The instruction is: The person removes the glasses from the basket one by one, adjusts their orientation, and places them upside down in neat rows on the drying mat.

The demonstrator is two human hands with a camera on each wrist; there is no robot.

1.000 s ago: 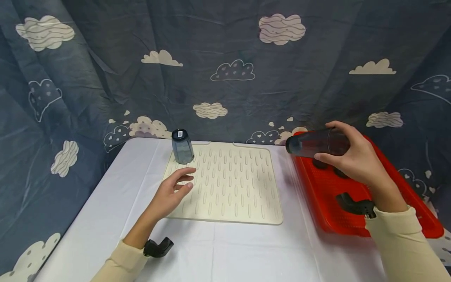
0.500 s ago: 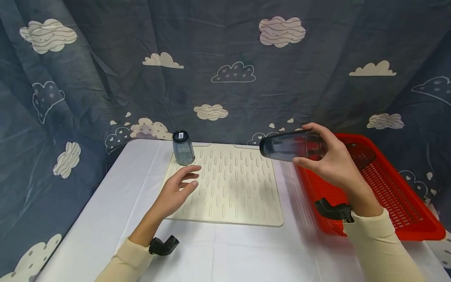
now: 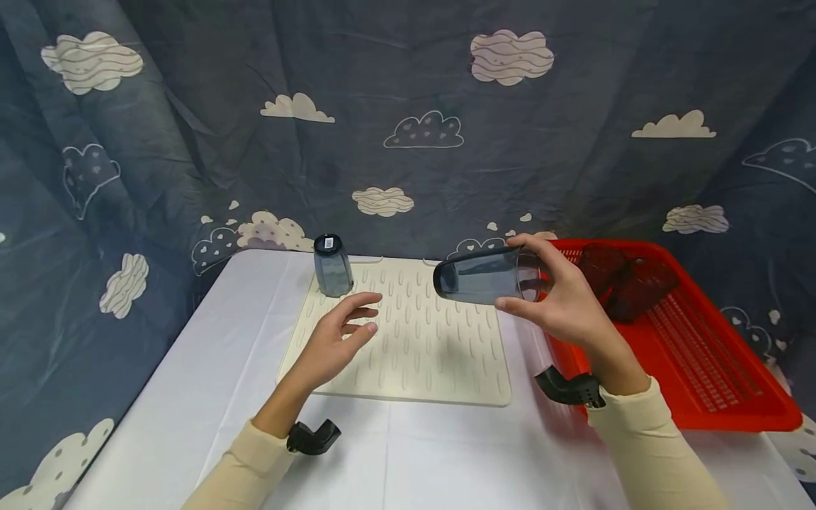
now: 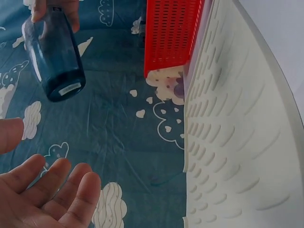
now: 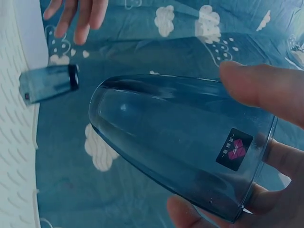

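Note:
My right hand (image 3: 567, 301) grips a smoky blue-grey drinking glass (image 3: 479, 276) near its rim. The glass lies sideways in the air, its base pointing left, above the right part of a cream drying mat (image 3: 414, 354). A small dark label with a pink mark shows on its side in the right wrist view. My left hand (image 3: 338, 340) hovers over the mat's left part, fingers loosely bent around nothing. Just beyond it, a second glass (image 3: 333, 268) stands upside down at the mat's back left corner, a white sticker on its base.
To the right stands a red perforated basket (image 3: 701, 382) with a couple of dark glasses (image 3: 637, 287) lying at its back. A white cloth (image 3: 446, 453) covers the table. Behind it hangs a dark blue curtain (image 3: 414, 85) with cloud prints.
My right hand has carried the glass left, from over the red basket to over the mat's right part. My left hand has shifted slightly right. The upside-down glass stays put.

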